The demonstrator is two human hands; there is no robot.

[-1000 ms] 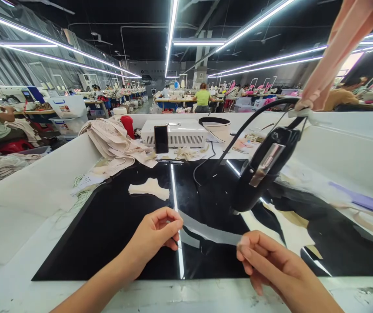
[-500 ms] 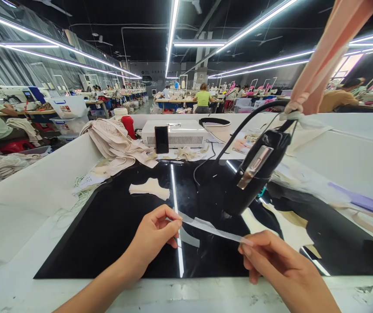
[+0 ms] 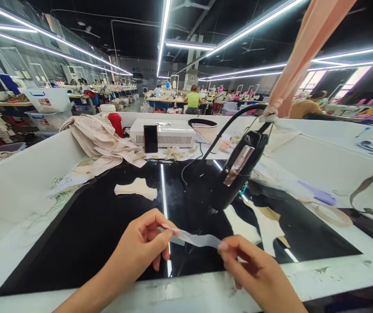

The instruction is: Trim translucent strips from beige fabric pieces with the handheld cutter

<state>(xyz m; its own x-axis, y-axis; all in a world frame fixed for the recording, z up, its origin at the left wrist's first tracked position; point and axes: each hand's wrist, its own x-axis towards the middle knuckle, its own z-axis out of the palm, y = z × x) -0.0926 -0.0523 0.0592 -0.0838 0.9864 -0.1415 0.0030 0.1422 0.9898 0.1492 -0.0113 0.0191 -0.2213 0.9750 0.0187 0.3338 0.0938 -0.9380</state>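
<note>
A thin translucent white strip (image 3: 198, 239) stretches between my two hands above the glossy black work surface (image 3: 85, 243). My left hand (image 3: 149, 239) pinches its left end between thumb and forefinger. The other end is pinched by my right hand (image 3: 247, 261), and the strip sags slightly in a wave. Beyond the left hand lies a cream fabric piece (image 3: 136, 188). Past my right hand rest more cream pieces (image 3: 243, 226), some with tan parts. A black handheld tool (image 3: 235, 174) hangs above these pieces from a knotted pink cloth band (image 3: 304, 65).
At the back stand a white metal box (image 3: 163, 132), a dark phone (image 3: 150, 139) and a red container (image 3: 115, 124). Beige fabric (image 3: 98, 139) is heaped at back left. White side walls (image 3: 20, 187) border the table. A purple piece (image 3: 317, 192) lies on the right. People work at sewing tables beyond.
My hands have come closer together, and the strip, nearly straight before, now bends. The head view has shifted, so the table and hanging tool appear further left.
</note>
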